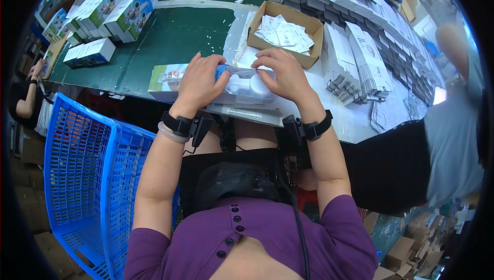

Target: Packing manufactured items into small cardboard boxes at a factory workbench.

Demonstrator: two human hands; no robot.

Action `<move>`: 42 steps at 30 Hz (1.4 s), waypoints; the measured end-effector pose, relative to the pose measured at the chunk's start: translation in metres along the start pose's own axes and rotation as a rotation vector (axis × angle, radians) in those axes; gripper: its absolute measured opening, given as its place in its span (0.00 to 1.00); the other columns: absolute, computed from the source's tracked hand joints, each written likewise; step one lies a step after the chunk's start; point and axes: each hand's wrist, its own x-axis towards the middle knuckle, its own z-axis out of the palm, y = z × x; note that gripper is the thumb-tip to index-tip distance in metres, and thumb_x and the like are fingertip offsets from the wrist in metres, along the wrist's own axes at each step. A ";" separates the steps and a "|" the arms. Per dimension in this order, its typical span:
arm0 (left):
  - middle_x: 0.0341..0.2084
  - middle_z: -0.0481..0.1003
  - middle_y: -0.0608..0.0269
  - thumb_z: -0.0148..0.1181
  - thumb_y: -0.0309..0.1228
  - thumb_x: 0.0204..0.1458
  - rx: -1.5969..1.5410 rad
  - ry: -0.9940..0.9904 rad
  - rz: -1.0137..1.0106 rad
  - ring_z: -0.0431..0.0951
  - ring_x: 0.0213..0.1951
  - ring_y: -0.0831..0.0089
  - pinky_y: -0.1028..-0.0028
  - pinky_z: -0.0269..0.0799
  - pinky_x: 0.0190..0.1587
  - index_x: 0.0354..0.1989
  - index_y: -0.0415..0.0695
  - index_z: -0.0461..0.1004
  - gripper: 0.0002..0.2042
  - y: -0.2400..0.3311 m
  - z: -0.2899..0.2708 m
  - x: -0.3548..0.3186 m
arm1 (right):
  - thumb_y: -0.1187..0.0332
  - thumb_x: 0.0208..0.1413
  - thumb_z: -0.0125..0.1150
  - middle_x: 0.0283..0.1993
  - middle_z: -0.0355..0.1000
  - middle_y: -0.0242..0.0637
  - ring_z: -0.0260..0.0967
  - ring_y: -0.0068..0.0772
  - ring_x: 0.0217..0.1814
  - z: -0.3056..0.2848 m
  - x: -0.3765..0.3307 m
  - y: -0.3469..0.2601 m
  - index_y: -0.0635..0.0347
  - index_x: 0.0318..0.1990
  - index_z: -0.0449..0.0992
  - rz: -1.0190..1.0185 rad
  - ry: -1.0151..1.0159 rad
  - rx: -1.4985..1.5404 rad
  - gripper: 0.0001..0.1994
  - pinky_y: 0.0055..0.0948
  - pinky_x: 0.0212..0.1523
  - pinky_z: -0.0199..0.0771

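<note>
A long printed carton (pixel 165 78) in white, blue and green lies at the table's near edge. From its right end sticks out a clear plastic tray (pixel 247 98) with a white rounded part (pixel 261 85) in it. My left hand (pixel 202 80) is closed over the carton where the tray comes out, its thumb and fingers curled around the tray's edges. At the tray's right end, my right hand (pixel 286 74) has its thumb and curled fingers on the tray. A bit of blue shows beside my left fingertips. Both palms hide part of what they touch.
Behind my right hand stands an open cardboard box (pixel 286 30) of small white packets. Flat white cartons (pixel 350 59) are stacked to the right. Printed boxes (pixel 110 12) sit at the back left. A blue plastic crate (pixel 103 177) stands at my left. Other people are on both sides.
</note>
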 end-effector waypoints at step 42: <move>0.50 0.72 0.52 0.76 0.49 0.32 0.281 -0.090 0.181 0.69 0.57 0.51 0.50 0.50 0.68 0.58 0.43 0.67 0.42 -0.007 -0.024 -0.008 | 0.57 0.45 0.73 0.63 0.65 0.51 0.63 0.52 0.64 -0.018 -0.045 -0.002 0.55 0.66 0.60 0.207 -0.177 0.181 0.41 0.41 0.65 0.63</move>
